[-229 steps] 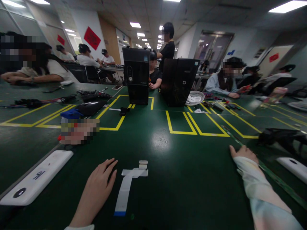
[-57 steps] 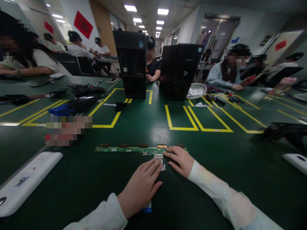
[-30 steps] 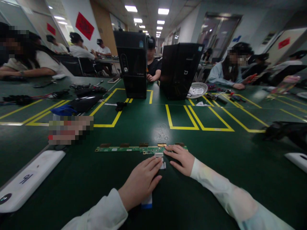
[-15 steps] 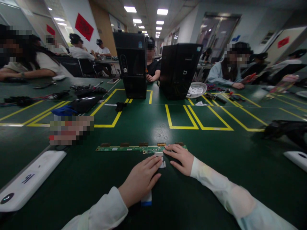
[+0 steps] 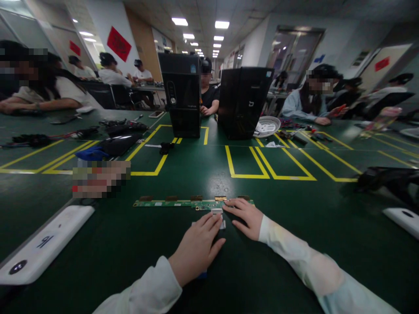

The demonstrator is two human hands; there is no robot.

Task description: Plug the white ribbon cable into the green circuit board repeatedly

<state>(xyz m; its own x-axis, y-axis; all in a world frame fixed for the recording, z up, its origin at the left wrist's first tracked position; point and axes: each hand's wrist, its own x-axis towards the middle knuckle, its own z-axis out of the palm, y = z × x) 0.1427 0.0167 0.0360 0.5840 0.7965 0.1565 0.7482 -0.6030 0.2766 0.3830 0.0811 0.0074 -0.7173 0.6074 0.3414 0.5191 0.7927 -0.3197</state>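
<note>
A long, narrow green circuit board (image 5: 178,203) lies flat across the dark green table. My right hand (image 5: 245,216) rests on the board's right end, palm down with its fingers spread. Just below the board, my left hand (image 5: 199,244) lies over a white flat cable (image 5: 223,224), fingertips on it near the white connector (image 5: 216,211), thumb held apart. Part of the cable is hidden beneath my left hand; its blue end (image 5: 203,275) shows below the palm.
Two black computer towers (image 5: 183,96) (image 5: 244,102) stand at the back. A white basket (image 5: 267,126) is beside them. White devices (image 5: 49,244) lie at both sides, with cables and a black pouch (image 5: 122,141) at left. Several people sit around.
My left hand has shifted slightly right and now covers more of the cable's blue end. My right hand stays at the board. The whole view has tilted a little.
</note>
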